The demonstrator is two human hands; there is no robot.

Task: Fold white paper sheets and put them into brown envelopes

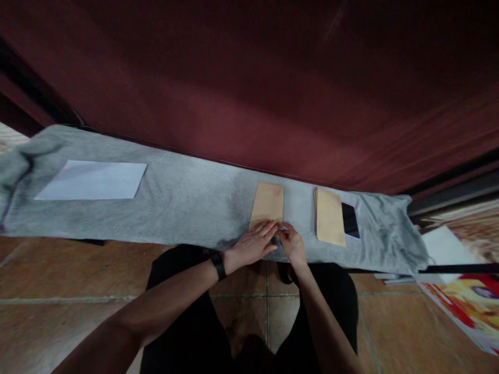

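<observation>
A tan envelope (268,201) lies on the grey cloth (195,197) in front of me. My left hand (253,243), with a dark band at the wrist, rests flat over the envelope's near end, fingers stretched out to the right. Beside it, at the near right corner, my right hand (291,243) is closed in a pinch; a small whitish bit shows at its fingertips, too small to name. A stack of tan envelopes (329,217) sits to the right, partly over a dark phone (351,220). White paper sheets (93,180) lie at the far left.
A dark red panel (234,114) rises behind the cloth-covered narrow surface. My knees are under its front edge, above a brown tiled floor (78,270). At the right are a white sheet (448,246) and a colourful printed box or packet (471,306).
</observation>
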